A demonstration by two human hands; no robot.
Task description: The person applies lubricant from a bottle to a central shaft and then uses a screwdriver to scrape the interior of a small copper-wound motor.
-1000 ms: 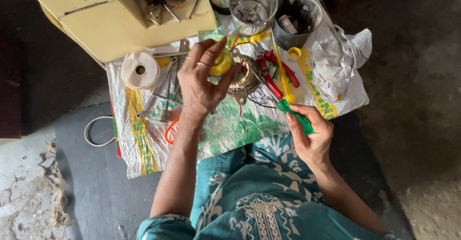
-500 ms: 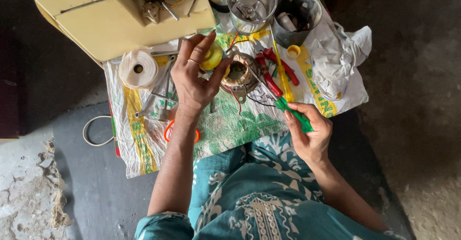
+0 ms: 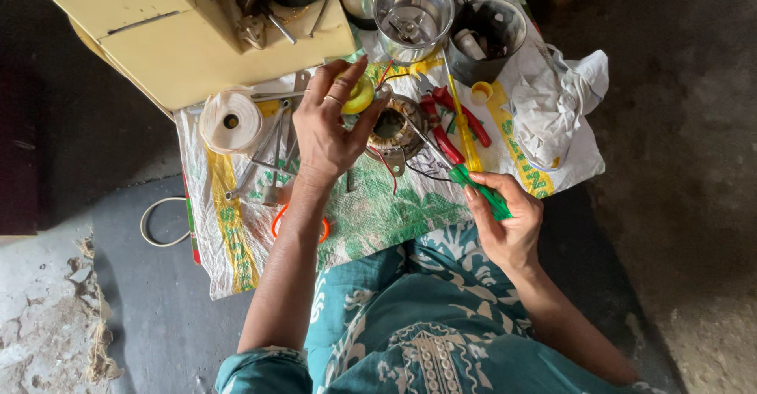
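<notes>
Here the left hand (image 3: 331,130) has its fingers pinched around a small yellow ring (image 3: 361,94), just beside a round motor (image 3: 394,126) with copper wire inside. The right hand (image 3: 509,220) is closed around a green screwdriver (image 3: 479,193), and its thin metal tip points up toward the motor. Both sit near the far edge of a green and yellow woven mat (image 3: 378,212) on the floor. Red pliers (image 3: 449,126) and a yellow screwdriver (image 3: 465,134) lie just right of the motor. A steel jar (image 3: 414,7) and a dark jar (image 3: 489,35) stand at the far edge. A roll of white tape (image 3: 230,120) sits near the far left corner, and a crumpled white bag (image 3: 552,102) lies at the right edge.
</notes>
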